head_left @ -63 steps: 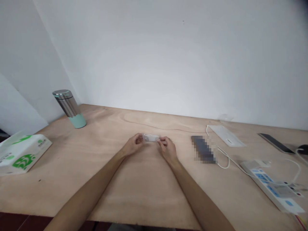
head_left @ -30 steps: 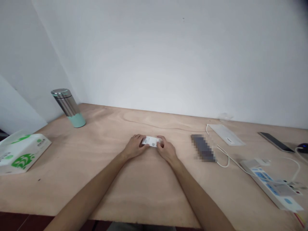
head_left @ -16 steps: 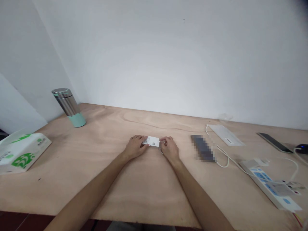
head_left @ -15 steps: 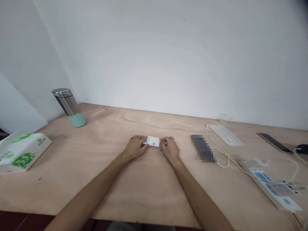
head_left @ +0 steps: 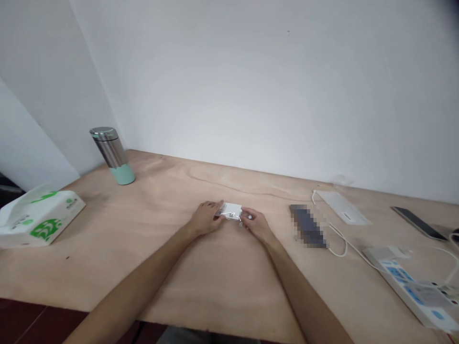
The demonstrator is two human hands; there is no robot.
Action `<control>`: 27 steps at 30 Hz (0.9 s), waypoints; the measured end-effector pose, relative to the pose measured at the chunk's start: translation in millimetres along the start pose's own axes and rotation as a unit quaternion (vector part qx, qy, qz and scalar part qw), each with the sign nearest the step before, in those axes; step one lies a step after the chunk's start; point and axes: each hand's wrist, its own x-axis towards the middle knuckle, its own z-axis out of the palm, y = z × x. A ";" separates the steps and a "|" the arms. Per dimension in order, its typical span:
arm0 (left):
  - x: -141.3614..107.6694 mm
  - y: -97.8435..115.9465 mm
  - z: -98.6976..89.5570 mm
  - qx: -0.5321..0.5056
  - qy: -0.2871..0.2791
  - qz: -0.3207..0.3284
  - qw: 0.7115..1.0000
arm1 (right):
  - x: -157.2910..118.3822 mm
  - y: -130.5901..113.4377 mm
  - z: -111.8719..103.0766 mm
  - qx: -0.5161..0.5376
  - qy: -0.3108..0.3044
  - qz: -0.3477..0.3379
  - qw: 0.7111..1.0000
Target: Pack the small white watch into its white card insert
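Both hands have drawn closer around the small white card [head_left: 230,209], which sits mid-tabletop [head_left: 215,282]: the left hand [head_left: 205,218] grips one end, the right hand [head_left: 255,225] pinches the other, a thin white wire [head_left: 233,216] across it. A power strip [head_left: 405,282] lies toward the right edge, a tissue box [head_left: 41,220] at left, and a steel flask [head_left: 112,154] near the back edge.
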 end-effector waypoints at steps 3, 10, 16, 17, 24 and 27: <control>1.0 -2.2 -1.2 -0.011 -0.012 0.023 1.000 | 0.1 2.6 4.9 -0.008 0.027 0.010 1.000; 0.8 -0.2 -2.4 -0.034 -0.025 0.026 0.999 | -2.2 1.9 7.2 0.001 0.007 -0.016 1.000; -0.4 5.7 -4.8 -0.027 -0.019 0.066 0.997 | -5.0 -5.3 7.8 -0.002 0.009 -0.049 0.999; -0.4 7.2 -5.5 -0.025 -0.020 0.079 0.996 | -4.8 -5.0 7.9 0.003 0.008 -0.050 0.999; -2.4 18.0 -3.2 0.035 -0.063 0.127 0.989 | -3.2 1.7 7.8 0.087 -0.036 -0.037 0.995; -1.8 18.3 -2.5 0.054 -0.063 0.103 0.991 | -2.6 2.0 6.0 0.058 -0.019 -0.034 0.998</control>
